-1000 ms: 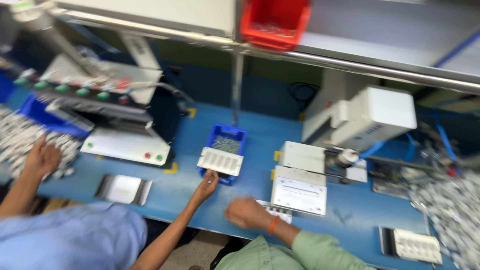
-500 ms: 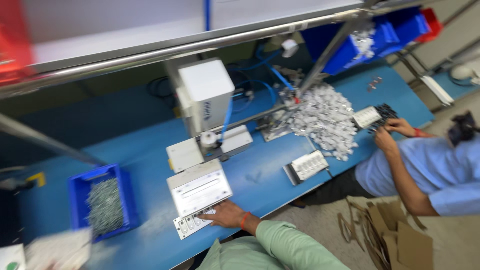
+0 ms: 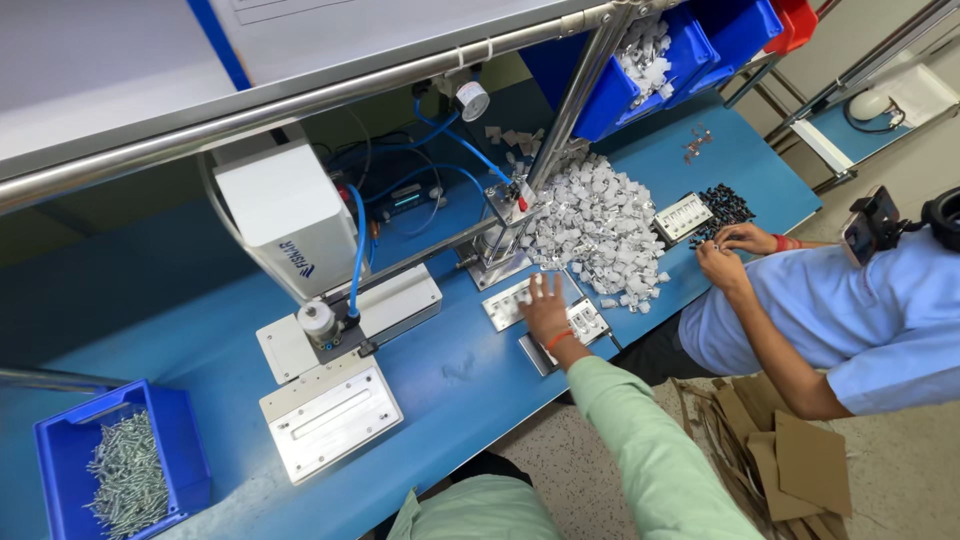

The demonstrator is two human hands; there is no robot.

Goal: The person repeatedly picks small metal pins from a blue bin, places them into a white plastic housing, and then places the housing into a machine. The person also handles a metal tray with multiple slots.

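Your right hand [image 3: 545,308] reaches out flat with its fingers [image 3: 541,288] spread wide and closed on nothing, the palm hovering over or resting on the metal tray [image 3: 510,305] that lies just below the heap of small white parts [image 3: 598,228]; whether it touches the tray cannot be told. A second tray [image 3: 586,320] sits against your wrist, on the side away from the heap. Your left hand is out of view. To do this well, I would judge, bring the fingers down square on the tray and steady it before sliding it, so the loose parts at the heap's edge are not swept along. On the far side of the heap another person's hands [image 3: 732,252] work at a white tray [image 3: 686,216] beside small black pieces. Well away from the heap, past the white machine housing [image 3: 288,226], a blue bin [image 3: 62,436] holds screws. Above the heap hang blue bins [image 3: 610,95] and a red one [image 3: 797,21]. The white housing carries a small dark label on its lower face.
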